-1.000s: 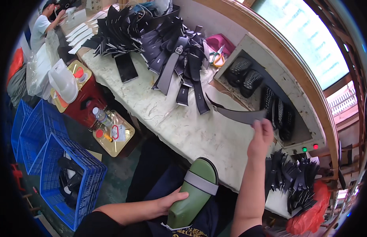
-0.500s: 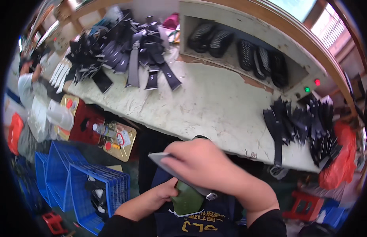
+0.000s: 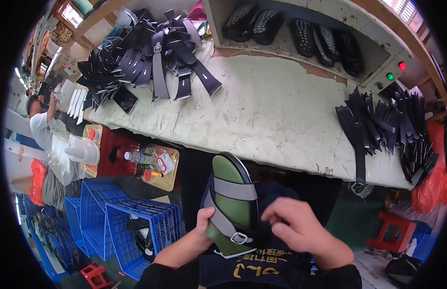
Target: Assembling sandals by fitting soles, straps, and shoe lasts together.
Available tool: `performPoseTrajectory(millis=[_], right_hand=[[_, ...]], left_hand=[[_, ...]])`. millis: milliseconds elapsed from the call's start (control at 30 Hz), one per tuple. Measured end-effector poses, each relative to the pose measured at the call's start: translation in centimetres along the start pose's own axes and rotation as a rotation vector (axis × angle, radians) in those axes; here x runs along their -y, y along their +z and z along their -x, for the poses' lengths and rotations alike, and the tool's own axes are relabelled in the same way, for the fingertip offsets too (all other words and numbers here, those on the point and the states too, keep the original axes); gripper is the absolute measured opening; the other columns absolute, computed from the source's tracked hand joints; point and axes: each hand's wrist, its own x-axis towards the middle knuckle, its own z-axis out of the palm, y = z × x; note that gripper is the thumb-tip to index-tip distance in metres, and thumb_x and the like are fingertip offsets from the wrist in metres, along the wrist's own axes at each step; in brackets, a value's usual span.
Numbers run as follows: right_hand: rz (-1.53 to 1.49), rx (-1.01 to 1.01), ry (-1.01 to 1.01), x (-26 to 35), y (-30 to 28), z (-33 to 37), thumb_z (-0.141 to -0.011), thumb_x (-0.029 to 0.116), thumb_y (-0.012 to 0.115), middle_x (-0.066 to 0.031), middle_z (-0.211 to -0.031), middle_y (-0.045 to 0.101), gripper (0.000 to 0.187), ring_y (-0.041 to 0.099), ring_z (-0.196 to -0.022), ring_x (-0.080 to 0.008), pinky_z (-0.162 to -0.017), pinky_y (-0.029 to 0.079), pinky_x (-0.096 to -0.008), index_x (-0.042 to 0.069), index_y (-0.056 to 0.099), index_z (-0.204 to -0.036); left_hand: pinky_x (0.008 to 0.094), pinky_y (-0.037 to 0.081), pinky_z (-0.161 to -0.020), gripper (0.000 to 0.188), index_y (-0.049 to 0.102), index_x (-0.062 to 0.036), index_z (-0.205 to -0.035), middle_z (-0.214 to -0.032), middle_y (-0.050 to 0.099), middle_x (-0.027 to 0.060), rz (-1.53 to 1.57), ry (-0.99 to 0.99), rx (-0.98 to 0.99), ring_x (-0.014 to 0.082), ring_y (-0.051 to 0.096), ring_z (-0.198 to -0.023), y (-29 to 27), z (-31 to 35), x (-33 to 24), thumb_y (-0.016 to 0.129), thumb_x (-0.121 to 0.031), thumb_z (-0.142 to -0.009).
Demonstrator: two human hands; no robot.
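My left hand [image 3: 202, 230] is closed around the lower left side of a sandal [image 3: 234, 210], which sits in my lap, toe end toward the bench. Its upper is two grey straps: a wide band [image 3: 235, 189] across the front and a slanting strap [image 3: 217, 212] with a shiny buckle [image 3: 239, 238] near the heel. Green surface [image 3: 224, 169] shows between the straps, and a black rim edges the toe. Just right of the sandal, my right hand [image 3: 295, 225] is held with bent fingers and thumb apart, nothing seen in it.
A pale workbench [image 3: 262, 106] spans ahead, with piles of dark straps at left [image 3: 151, 62] and right [image 3: 377, 120]. Finished-looking black sandals [image 3: 324, 43] stand in a shelf box behind. Blue crates [image 3: 141, 231] and a red stool [image 3: 393, 233] are on the floor. A person [image 3: 39, 125] works far left.
My right hand has let go of the grey strap and moved right, off the sandal. The sandal now stands more upright in my left hand, its straps lying across it.
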Motion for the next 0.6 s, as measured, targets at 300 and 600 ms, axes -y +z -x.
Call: performPoseTrajectory(millis=[300,600], right_hand=[[-0.391,0.019,0.085,-3.3,5.2,5.0,-0.093,0.018,0.071,-0.0075,-0.082,0.056,0.018,0.056,-0.069,-0.0201,-0.061,0.045,-0.0326,0.001,0.065,-0.094],[-0.492,0.013,0.202,-3.1,6.7,5.6,-0.096,0.017,0.068,-0.0084,-0.083,0.055,0.020,0.058,-0.076,-0.0207,-0.066,0.046,-0.0332,0.002,0.060,-0.086]], left_hand=[[0.0501,0.049,-0.101,0.093,0.043,-0.0110,-0.150,-0.119,0.061,0.0161,0.189,-0.034,0.054,0.0342,0.060,-0.113,0.3,-2.1,0.9,0.053,-0.069,-0.077],[0.0487,0.039,-0.106,0.103,0.032,-0.0255,-0.160,-0.125,0.056,0.0159,0.412,-0.039,0.327,0.0344,0.053,-0.117,-2.1,-3.3,3.6,0.056,-0.077,-0.074]])
